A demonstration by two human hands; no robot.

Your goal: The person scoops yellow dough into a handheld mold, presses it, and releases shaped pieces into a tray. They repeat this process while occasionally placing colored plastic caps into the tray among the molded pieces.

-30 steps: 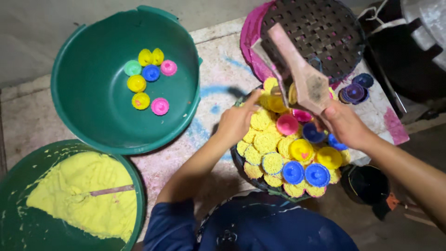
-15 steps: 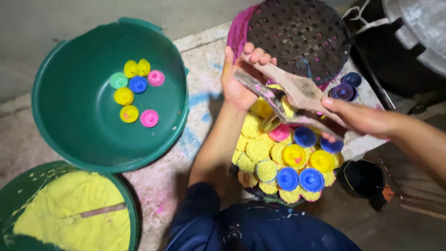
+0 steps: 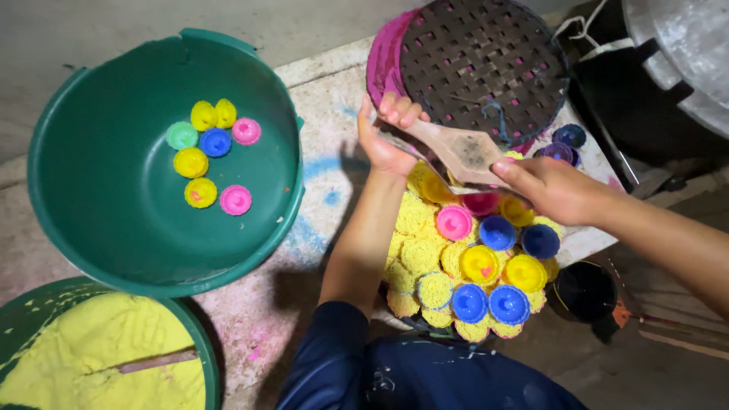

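Gripping a wooden paddle (image 3: 465, 154), both hands: left (image 3: 386, 137), right (image 3: 553, 186).

A rough concrete floor (image 3: 319, 30) is seen across the upper left of the view, grey and bare. Nearer, the floor is stained with pale powder and with blue and pink smudges (image 3: 319, 171). At the upper right, a dark area is occupied by black objects and a grey metal surface (image 3: 683, 45), whose kind cannot be told. The scene is dimly lit from above. No walls or windows are shown.
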